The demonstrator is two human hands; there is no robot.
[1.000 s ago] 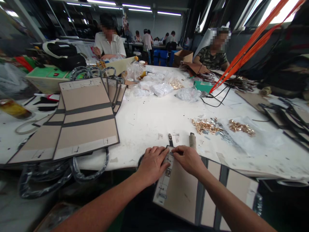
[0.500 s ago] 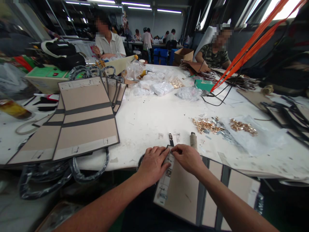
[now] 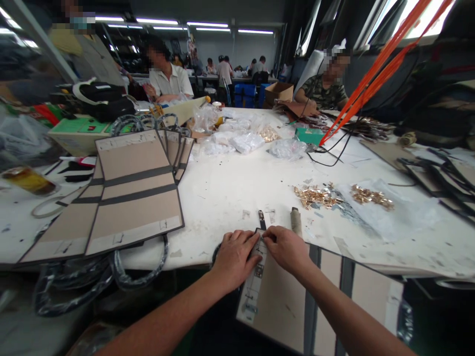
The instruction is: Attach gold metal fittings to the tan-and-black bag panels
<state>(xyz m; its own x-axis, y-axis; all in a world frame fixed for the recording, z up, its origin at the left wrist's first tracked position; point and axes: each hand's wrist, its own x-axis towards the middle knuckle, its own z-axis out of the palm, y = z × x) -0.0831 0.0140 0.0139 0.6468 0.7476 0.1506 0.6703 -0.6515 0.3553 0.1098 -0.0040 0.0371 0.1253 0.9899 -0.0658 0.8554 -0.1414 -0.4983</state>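
Observation:
A beige panel (image 3: pixel 280 291) with dark strips rests at the table's front edge. Along its left side runs a pale strip (image 3: pixel 249 291) with small metal fittings. My left hand (image 3: pixel 233 257) lies over that side, fingers stretched out and thumb apart. Beside it, my right hand (image 3: pixel 285 247) pinches at the panel's upper left corner; what its fingertips hold, if anything, is hidden. Just beyond the corner a short dark tab with a metal end (image 3: pixel 261 220) sticks out. A wrapped, stick-like tool (image 3: pixel 296 221) lies behind my right hand.
Small gold-coloured metal pieces (image 3: pixel 315 196) lie at right, more on a plastic sheet (image 3: pixel 393 217). Stacked beige panels (image 3: pixel 137 212) with plastic-wrapped handles (image 3: pixel 139 284) overhang the left front edge. Orange strands (image 3: pixel 371 84) hang at right. Co-workers sit across the white table (image 3: pixel 230 188).
The view has shifted slightly, and a standing person now shows at the far left. Both my hands stay at the same corner of the panel, with little visible movement.

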